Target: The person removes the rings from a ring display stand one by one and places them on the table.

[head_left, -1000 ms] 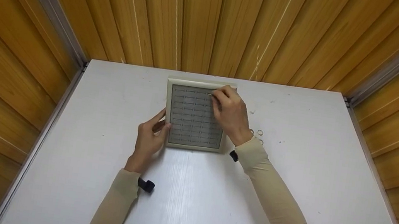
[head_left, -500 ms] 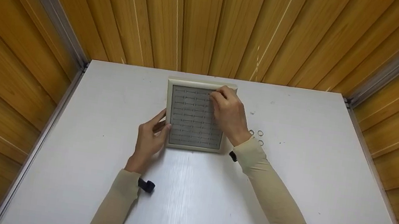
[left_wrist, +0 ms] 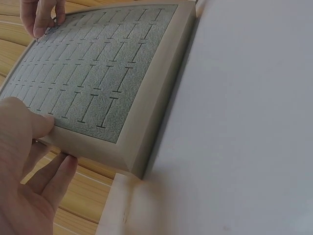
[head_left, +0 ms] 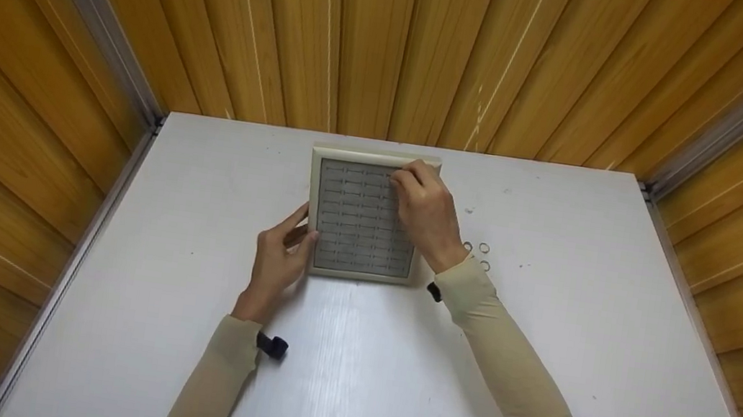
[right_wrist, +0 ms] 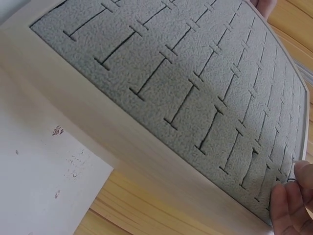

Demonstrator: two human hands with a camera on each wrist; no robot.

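A ring display tray [head_left: 316, 186] with a pale frame and a grey, slotted foam pad [left_wrist: 105, 73] leans tilted, its lower edge at the table. My left hand [head_left: 279, 257] grips the tray's left side, thumb on the front of the frame and fingers behind. Up at the tray's top right corner, my right hand [head_left: 430, 215] pinches a small thin ring [right_wrist: 292, 177] at a slot of the pad. Fingertips cover most of that ring. Both wrist views show the pad's rows of I-shaped slots.
Three loose rings [head_left: 484, 248] lie on the white table [head_left: 580, 325], just right of the right wrist. Small marks or specks dot the surface beyond them. Wood-patterned walls [head_left: 373, 41] close in the back and both sides.
The right hand has turned slightly at the top right slot, and the ring glinting between its fingertips earlier is now hidden in the head view. Left hand and tray hold still.
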